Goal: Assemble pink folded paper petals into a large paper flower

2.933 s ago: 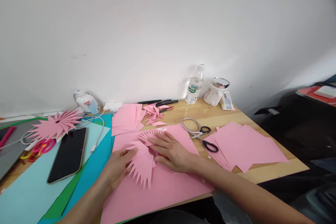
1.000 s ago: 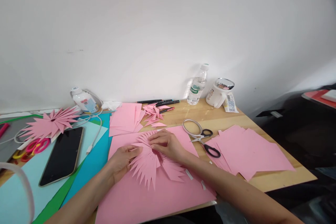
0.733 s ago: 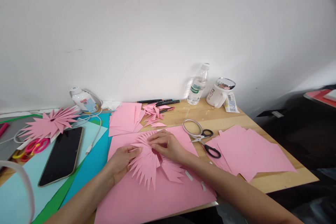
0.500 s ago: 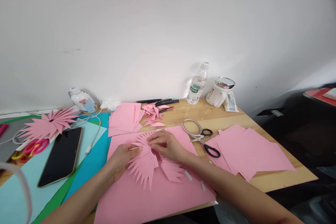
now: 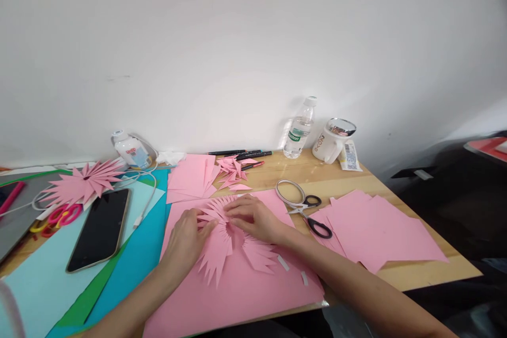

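Observation:
Between my hands is a pleated pink paper flower [image 5: 216, 260] with pointed, zigzag tips. It lies over a large pink paper sheet [image 5: 237, 303], fanned in a ring with a gap at its lower right. My left hand [image 5: 188, 235] pinches the folds on its left side, thumb on top and the other fingers partly hidden. From the right, my right hand [image 5: 255, 216] grips the folds near the centre and upper edge, its fingers bent together. Two small white strips [image 5: 283, 263] lie on the sheet below my right forearm.
Black-handled scissors [image 5: 309, 215] and a tape roll [image 5: 290, 191] sit to the right, beside stacked pink paper [image 5: 384, 232]. A phone [image 5: 99, 229] and another pink paper flower [image 5: 85, 182] are left. A water bottle [image 5: 299, 129] and a mug [image 5: 333, 142] stand near the wall.
My left hand has turned over the flower's left edge, its back now more upward. The flower's left folds have shifted and the gap at its lower side looks wider. My right hand stays nearly in place.

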Demonstrator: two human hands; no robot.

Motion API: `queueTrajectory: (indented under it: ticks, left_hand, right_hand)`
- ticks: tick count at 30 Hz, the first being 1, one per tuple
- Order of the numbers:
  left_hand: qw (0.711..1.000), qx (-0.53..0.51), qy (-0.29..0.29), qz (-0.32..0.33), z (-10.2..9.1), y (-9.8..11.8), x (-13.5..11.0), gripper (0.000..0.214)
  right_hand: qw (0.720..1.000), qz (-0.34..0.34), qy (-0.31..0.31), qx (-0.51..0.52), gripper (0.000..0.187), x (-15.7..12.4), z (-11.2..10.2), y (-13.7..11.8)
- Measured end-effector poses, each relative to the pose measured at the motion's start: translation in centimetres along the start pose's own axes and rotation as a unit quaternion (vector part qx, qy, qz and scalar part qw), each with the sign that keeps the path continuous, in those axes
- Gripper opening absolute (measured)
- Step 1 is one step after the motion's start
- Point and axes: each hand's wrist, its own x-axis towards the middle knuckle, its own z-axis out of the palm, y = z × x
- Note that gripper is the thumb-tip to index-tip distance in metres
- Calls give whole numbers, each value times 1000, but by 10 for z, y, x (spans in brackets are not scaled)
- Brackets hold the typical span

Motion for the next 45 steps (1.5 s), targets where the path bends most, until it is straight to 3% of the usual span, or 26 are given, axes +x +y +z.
queueTrajectory:
  ticks: [4, 7, 10, 15, 21, 29, 39, 45]
  left_hand:
    - [987, 159, -8, 23, 2, -5, -3, 27]
    - [972, 227, 25, 61, 2, -11, -8, 39]
    - [978, 170, 56, 109, 1, -22, -14, 47]
    - [979, 95, 66, 167, 9, -41, -21, 31]
    - [978, 25, 70, 196, 22, -40, -26, 28]
    - [968, 18, 71, 240, 23, -41, -23, 27]
    - [939, 87, 61, 327, 27, -42, -23, 25]
    - [927, 68, 98, 355, 33, -49, -22, 23]
  right_hand:
    - [1000, -12, -5, -8, 16, -3, -1, 1]
    - [1000, -9, 2, -2, 16, -5, 0, 0]
    - [1000, 7, 25, 8, 13, -4, 2, -2]
    - [996, 64, 51, 28, 7, 2, 7, -5]
    - [992, 106, 50, 39, 10, 5, 12, -5]
    - [984, 146, 69, 77, 14, 3, 17, -4]
    - [981, 165, 64, 77, 14, 4, 17, -7]
    - [988, 135, 37, 59, 14, 2, 13, -6]
